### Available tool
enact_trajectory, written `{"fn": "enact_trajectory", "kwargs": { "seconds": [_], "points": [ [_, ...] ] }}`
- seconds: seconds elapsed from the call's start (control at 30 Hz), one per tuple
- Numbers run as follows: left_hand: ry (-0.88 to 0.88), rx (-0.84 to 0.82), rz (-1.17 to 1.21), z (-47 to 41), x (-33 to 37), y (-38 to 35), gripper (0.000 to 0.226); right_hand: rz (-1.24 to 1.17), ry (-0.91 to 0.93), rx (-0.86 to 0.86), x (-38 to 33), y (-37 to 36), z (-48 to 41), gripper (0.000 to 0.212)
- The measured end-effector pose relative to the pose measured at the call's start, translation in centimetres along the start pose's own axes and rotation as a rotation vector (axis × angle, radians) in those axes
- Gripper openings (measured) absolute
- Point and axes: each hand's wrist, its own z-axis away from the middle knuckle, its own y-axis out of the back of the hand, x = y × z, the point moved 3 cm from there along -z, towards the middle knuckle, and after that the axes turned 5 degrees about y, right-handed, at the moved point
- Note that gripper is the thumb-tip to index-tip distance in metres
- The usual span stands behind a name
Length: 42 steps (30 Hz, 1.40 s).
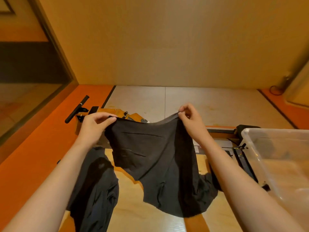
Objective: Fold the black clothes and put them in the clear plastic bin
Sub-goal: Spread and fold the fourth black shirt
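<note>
A black garment (pixel 155 158) hangs in the air above the wooden table (pixel 133 213), its lower end draping onto the tabletop. My left hand (pixel 95 124) pinches its upper left corner and my right hand (pixel 190 118) pinches its upper right corner, stretching the top edge between them. A second black garment (pixel 95 190) lies crumpled on the table at the lower left. The clear plastic bin (pixel 274 158) stands at the right edge of the table, with something dark showing through its far wall.
Beyond the table's far edge sits an orange-and-black machine (pixel 103 113) with a black bar handle (pixel 76 108). A black rail (pixel 240 158) runs beside the bin. An orange floor strip and a plain wall lie behind.
</note>
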Motion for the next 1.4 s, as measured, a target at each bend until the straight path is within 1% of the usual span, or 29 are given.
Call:
{"fn": "enact_trajectory", "kwargs": {
  "seconds": [0.13,0.2,0.3,0.4,0.53,0.6,0.67,0.73,0.8,0.9,0.97,1.1,1.2,1.3,1.33,1.4],
  "points": [
    [-0.076,0.016,-0.005,-1.5,3.9,1.2,0.005,-0.021,-0.013,-0.057,-2.6,2.7,-1.0,0.018],
    [-0.096,0.028,-0.009,-2.0,5.4,1.7,0.011,-0.06,-0.036,-0.079,-3.6,3.5,-0.9,0.019],
    [-0.124,0.006,-0.009,-2.1,7.3,1.9,0.01,-0.092,-0.047,-0.079,-4.5,4.5,-0.7,0.026],
    [-0.13,-0.042,0.007,-2.0,8.7,1.8,0.006,-0.035,-0.026,-0.037,-5.3,5.6,-0.5,0.023],
    [-0.132,-0.124,0.015,-1.6,11.0,0.6,0.004,0.05,-0.032,0.084,-5.5,6.7,-0.9,0.018],
    [-0.127,-0.176,0.035,-1.2,12.2,-0.6,0.007,0.135,-0.023,0.086,-5.7,6.2,-0.6,0.016],
    [-0.117,-0.231,0.077,-0.7,13.0,-2.1,0.011,0.178,0.009,0.046,-6.3,5.2,0.2,0.014],
    [-0.092,-0.277,0.161,-0.3,13.7,-3.7,0.01,0.145,0.048,0.017,-7.4,4.0,1.2,0.011],
    [-0.064,-0.313,0.282,0.1,14.4,-5.0,0.007,0.05,0.083,0.008,-8.8,2.9,2.3,0.007],
    [-0.052,-0.373,0.425,0.6,16.0,-6.6,0.014,-0.172,0.073,0.0,-10.6,1.7,4.1,0.005],
    [-0.078,-0.395,0.472,0.8,17.1,-7.3,0.018,-0.236,0.055,0.044,-10.8,1.4,5.2,0.005],
    [-0.108,-0.428,0.57,0.8,18.8,-8.5,0.028,-0.122,0.056,0.175,-9.9,1.6,6.8,0.017],
    [-0.083,-0.438,0.595,0.7,19.3,-9.3,0.031,-0.022,0.038,0.255,-8.9,2.3,7.6,0.033],
    [-0.071,-0.463,0.643,0.6,20.0,-10.2,0.041,0.098,-0.007,0.278,-7.2,2.3,8.2,0.051],
    [-0.078,-0.466,0.652,0.7,20.2,-10.5,0.042,0.152,-0.016,0.281,-6.5,2.1,8.3,0.054],
    [-0.11,-0.447,0.642,0.8,20.6,-10.8,0.037,0.268,-0.031,0.31,-4.8,1.8,8.6,0.053]
  ]
}}
